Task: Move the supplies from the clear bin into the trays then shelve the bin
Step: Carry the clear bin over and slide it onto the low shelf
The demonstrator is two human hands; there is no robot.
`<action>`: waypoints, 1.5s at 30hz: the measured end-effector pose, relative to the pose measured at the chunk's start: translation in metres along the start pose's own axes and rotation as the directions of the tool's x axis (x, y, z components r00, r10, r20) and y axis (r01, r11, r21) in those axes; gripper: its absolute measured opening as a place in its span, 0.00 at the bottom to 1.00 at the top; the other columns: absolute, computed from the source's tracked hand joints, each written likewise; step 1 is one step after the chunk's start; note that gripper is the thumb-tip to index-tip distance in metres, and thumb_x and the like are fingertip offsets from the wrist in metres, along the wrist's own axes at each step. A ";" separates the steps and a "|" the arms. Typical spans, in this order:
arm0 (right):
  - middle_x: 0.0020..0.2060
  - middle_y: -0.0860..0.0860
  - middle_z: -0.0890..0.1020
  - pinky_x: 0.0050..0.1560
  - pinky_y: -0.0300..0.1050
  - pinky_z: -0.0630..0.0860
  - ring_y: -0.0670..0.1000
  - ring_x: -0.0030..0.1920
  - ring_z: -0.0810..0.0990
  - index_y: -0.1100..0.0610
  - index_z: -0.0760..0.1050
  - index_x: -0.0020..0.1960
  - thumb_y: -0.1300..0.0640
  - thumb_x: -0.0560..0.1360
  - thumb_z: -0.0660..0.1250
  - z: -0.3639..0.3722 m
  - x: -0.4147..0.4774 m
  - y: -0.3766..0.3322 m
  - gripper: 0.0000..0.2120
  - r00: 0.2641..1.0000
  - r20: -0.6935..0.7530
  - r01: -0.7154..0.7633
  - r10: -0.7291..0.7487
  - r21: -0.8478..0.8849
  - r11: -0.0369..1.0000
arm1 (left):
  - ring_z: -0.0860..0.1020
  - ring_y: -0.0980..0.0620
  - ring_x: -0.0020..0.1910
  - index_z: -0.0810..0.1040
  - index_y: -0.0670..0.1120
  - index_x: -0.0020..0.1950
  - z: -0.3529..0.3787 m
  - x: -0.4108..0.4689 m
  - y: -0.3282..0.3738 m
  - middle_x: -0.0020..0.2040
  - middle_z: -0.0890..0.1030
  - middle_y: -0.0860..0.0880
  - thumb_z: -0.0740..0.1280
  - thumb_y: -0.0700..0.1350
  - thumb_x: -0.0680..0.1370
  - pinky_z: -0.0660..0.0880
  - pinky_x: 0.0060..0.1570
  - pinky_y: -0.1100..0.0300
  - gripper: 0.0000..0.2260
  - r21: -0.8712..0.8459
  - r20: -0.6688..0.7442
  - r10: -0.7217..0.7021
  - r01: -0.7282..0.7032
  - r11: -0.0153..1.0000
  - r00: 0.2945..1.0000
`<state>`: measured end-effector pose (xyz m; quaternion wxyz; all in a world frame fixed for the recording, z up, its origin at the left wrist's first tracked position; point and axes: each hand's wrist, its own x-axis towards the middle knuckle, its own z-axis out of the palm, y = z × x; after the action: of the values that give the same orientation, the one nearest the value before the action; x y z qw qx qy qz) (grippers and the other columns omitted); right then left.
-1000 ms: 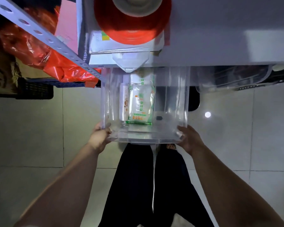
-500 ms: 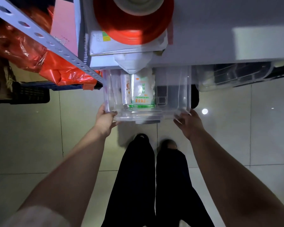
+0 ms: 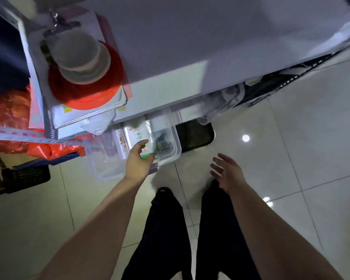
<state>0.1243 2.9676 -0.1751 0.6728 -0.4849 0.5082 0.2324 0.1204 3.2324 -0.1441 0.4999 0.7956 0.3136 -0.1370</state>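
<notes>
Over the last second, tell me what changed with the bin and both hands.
The clear bin went further under the shelf. The right hand let go and hangs open, apart from it; the left hand moved from its side to the front rim. The pouches stayed inside.

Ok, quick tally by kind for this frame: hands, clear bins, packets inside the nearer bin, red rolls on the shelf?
Hands: 2 (left hand, right hand)
Clear bins: 2 (clear bin by the left hand, second clear bin further right)
Packets in the nearer bin: 2 (green-printed packet, orange-printed packet)
Red rolls: 1 (red roll)
Total: 7
</notes>
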 end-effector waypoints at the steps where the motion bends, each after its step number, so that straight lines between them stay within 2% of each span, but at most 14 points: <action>1: 0.55 0.58 0.80 0.46 0.50 0.77 0.60 0.54 0.79 0.57 0.75 0.58 0.66 0.76 0.64 -0.013 0.007 -0.009 0.12 1.000 -0.004 -0.009 0.009 0.049 0.999 | 0.80 0.64 0.46 0.75 0.46 0.63 0.020 0.001 0.018 0.61 0.76 0.46 0.68 0.36 0.75 0.74 0.40 0.71 0.18 -0.040 0.001 0.000 0.000 0.999 1.000; 3: 0.55 0.58 0.80 0.46 0.50 0.78 0.58 0.53 0.80 0.56 0.75 0.56 0.66 0.76 0.64 -0.034 0.022 -0.026 0.11 0.999 0.023 -0.030 0.027 0.140 0.990 | 0.79 0.58 0.51 0.75 0.46 0.62 0.061 0.005 0.055 0.59 0.77 0.47 0.69 0.36 0.75 0.76 0.48 0.63 0.16 -0.082 0.014 0.001 0.000 0.997 1.000; 8: 0.54 0.56 0.81 0.42 0.53 0.81 0.58 0.53 0.80 0.56 0.75 0.55 0.63 0.76 0.65 -0.059 0.063 -0.060 0.09 0.978 0.166 -0.180 0.128 0.351 0.919 | 0.77 0.54 0.50 0.74 0.46 0.64 0.143 0.026 0.135 0.54 0.76 0.48 0.67 0.37 0.76 0.75 0.48 0.60 0.17 -0.290 0.152 -0.111 0.151 0.945 0.982; 11: 0.54 0.56 0.80 0.45 0.56 0.81 0.58 0.54 0.79 0.57 0.74 0.60 0.61 0.76 0.65 -0.063 0.087 -0.070 0.13 0.944 0.277 -0.287 0.180 0.419 0.862 | 0.74 0.48 0.61 0.68 0.47 0.70 0.177 0.049 0.161 0.62 0.75 0.47 0.68 0.41 0.76 0.74 0.59 0.51 0.23 -0.322 0.260 -0.196 0.276 0.906 0.946; 15: 0.55 0.56 0.79 0.45 0.57 0.81 0.59 0.58 0.78 0.57 0.72 0.65 0.61 0.76 0.64 -0.057 0.116 -0.075 0.17 0.905 0.372 -0.379 0.206 0.487 0.787 | 0.67 0.48 0.68 0.66 0.49 0.73 0.235 0.078 0.180 0.70 0.69 0.50 0.74 0.53 0.71 0.73 0.61 0.50 0.33 -0.088 0.288 -0.331 0.369 0.925 0.898; 18: 0.55 0.56 0.79 0.42 0.57 0.81 0.59 0.58 0.78 0.57 0.72 0.65 0.64 0.75 0.61 -0.049 0.141 -0.075 0.19 0.883 0.418 -0.423 0.213 0.511 0.749 | 0.68 0.48 0.67 0.60 0.50 0.76 0.278 0.100 0.191 0.72 0.66 0.49 0.75 0.64 0.64 0.71 0.64 0.47 0.46 0.147 0.166 -0.362 0.340 0.929 0.917; 20: 0.56 0.55 0.78 0.43 0.58 0.81 0.60 0.60 0.77 0.57 0.70 0.68 0.63 0.77 0.61 -0.045 0.162 -0.076 0.19 0.868 0.444 -0.454 0.223 0.525 0.720 | 0.68 0.48 0.68 0.56 0.49 0.77 0.300 0.110 0.190 0.73 0.64 0.48 0.74 0.66 0.64 0.69 0.65 0.46 0.49 0.135 0.066 -0.337 0.326 0.936 0.939; 23: 0.58 0.57 0.77 0.47 0.64 0.79 0.63 0.62 0.75 0.58 0.68 0.68 0.60 0.78 0.61 -0.036 0.194 -0.073 0.19 0.829 0.502 -0.527 0.248 0.549 0.649 | 0.66 0.48 0.69 0.57 0.50 0.76 0.302 0.116 0.179 0.75 0.62 0.50 0.73 0.63 0.67 0.70 0.65 0.46 0.44 -0.006 -0.020 -0.319 0.319 0.948 0.948; 26: 0.61 0.58 0.75 0.46 0.67 0.79 0.64 0.60 0.75 0.58 0.67 0.68 0.57 0.78 0.60 -0.021 0.225 -0.065 0.19 0.799 0.529 -0.582 0.286 0.563 0.587 | 0.77 0.51 0.58 0.68 0.40 0.69 0.282 0.116 0.161 0.66 0.73 0.41 0.71 0.45 0.75 0.79 0.54 0.51 0.25 0.019 -0.014 -0.221 0.221 0.975 0.975; 29: 0.64 0.58 0.72 0.48 0.69 0.75 0.64 0.58 0.73 0.57 0.66 0.68 0.57 0.78 0.58 0.000 0.252 -0.056 0.18 0.768 0.550 -0.625 0.329 0.529 0.574 | 0.81 0.57 0.49 0.80 0.41 0.51 0.255 0.110 0.145 0.53 0.81 0.52 0.65 0.30 0.75 0.79 0.51 0.52 0.10 0.002 0.001 -0.192 0.192 0.981 0.981; 31: 0.69 0.58 0.68 0.51 0.72 0.72 0.67 0.62 0.70 0.56 0.67 0.64 0.56 0.78 0.59 0.014 0.263 -0.052 0.15 0.738 0.579 -0.653 0.348 0.481 0.585 | 0.80 0.53 0.56 0.84 0.49 0.45 0.238 0.101 0.138 0.53 0.83 0.57 0.60 0.27 0.76 0.76 0.56 0.46 0.19 -0.093 0.093 -0.186 0.195 0.976 0.978; 35: 0.75 0.59 0.57 0.58 0.75 0.67 0.70 0.72 0.57 0.53 0.58 0.74 0.55 0.78 0.62 0.042 0.277 -0.045 0.26 0.657 0.645 -0.715 0.389 0.372 0.591 | 0.74 0.43 0.65 0.64 0.52 0.73 0.215 0.097 0.137 0.68 0.73 0.42 0.57 0.32 0.67 0.69 0.63 0.38 0.35 -0.212 0.216 -0.200 0.245 0.946 0.956; 39: 0.64 0.62 0.72 0.50 0.65 0.78 0.65 0.58 0.76 0.59 0.63 0.70 0.59 0.79 0.60 0.062 0.283 -0.048 0.20 0.709 0.585 -0.669 0.394 0.382 0.637 | 0.72 0.41 0.66 0.60 0.50 0.75 0.204 0.096 0.128 0.69 0.72 0.40 0.54 0.30 0.63 0.65 0.65 0.34 0.40 -0.230 0.273 -0.203 0.268 0.935 0.940; 45: 0.67 0.59 0.71 0.60 0.62 0.74 0.62 0.61 0.75 0.61 0.67 0.68 0.62 0.79 0.60 0.062 0.293 -0.032 0.18 0.755 0.499 -0.653 0.425 0.512 0.558 | 0.70 0.40 0.68 0.60 0.51 0.76 0.190 0.090 0.119 0.71 0.70 0.40 0.55 0.29 0.59 0.61 0.68 0.34 0.45 -0.194 0.325 -0.217 0.289 0.938 0.921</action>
<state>0.2885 2.9565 -0.4271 0.7649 0.0119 0.5648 0.3095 0.2835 3.0613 -0.1953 0.6109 0.6525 0.3495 -0.2808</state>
